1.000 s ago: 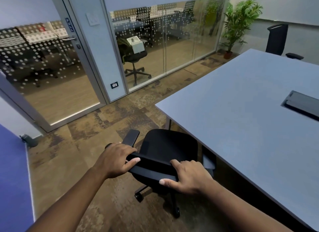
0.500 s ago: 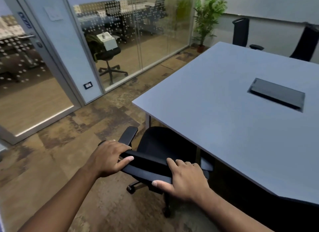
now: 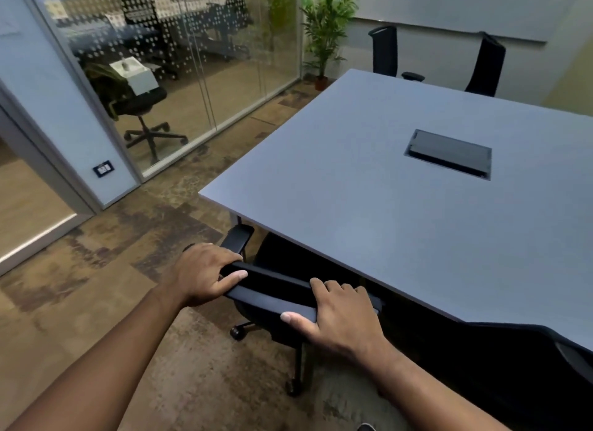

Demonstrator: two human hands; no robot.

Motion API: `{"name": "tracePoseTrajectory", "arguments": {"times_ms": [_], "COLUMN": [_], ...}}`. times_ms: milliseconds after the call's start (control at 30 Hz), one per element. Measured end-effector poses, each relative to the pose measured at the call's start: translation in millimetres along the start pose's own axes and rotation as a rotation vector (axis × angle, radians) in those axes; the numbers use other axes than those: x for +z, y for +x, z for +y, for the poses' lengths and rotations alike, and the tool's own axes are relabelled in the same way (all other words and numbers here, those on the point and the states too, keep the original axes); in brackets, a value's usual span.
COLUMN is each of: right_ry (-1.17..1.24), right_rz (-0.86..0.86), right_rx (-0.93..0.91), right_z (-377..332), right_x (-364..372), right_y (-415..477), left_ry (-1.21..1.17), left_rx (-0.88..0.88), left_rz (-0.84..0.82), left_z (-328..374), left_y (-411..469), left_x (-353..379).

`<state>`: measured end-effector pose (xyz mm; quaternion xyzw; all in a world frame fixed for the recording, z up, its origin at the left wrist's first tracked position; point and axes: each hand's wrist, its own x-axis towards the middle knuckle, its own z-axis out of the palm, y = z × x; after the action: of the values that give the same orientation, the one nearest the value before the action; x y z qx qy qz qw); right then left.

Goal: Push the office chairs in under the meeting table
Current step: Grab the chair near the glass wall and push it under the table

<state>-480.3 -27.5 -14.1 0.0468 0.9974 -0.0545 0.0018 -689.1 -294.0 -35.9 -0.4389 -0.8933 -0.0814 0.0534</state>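
Gripping the top of the backrest, the left hand (image 3: 205,271) and right hand (image 3: 340,315) were both clamped on the office chair (image 3: 272,289), its seat partly under the bench (image 3: 369,231). It looked easy to roll on casters. Its armrest (image 3: 237,239) sat near the bench leg, another chair (image 3: 513,366) close alongside.

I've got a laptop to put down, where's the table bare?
The meeting table is bare from the near-left corner to the black cable hatch, and beyond it toward the two far chairs. Both hands crowd the near chair.
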Motion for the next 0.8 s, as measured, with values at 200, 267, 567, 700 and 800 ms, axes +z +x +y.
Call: {"name": "tracePoseTrajectory", "arguments": {"times_ms": [200, 267, 567, 700, 800], "right_ry": [0.042, 0.044, 0.058, 0.053, 0.063], "right_rz": [0.007, 0.015, 0.025, 0.029, 0.027], "right_rx": [0.045, 0.059, 0.140, 0.161, 0.172], "right_z": [24, 31, 54, 59, 68], "right_x": [0, -1, -4, -4, -6], "right_y": [17, 23, 50, 64, 74], "left_ry": [0.007, 0.013, 0.010, 0.021, 0.019], "left_rx": [0.047, 0.061, 0.063, 0.080, 0.073], "left_rz": [-0.008, -0.008, -0.004, -0.041, -0.044], "left_z": [0, 0, -2, -10, -12], "left_y": [39, 52, 106, 130, 147], "left_x": [8, 10, 13, 17, 20]}}
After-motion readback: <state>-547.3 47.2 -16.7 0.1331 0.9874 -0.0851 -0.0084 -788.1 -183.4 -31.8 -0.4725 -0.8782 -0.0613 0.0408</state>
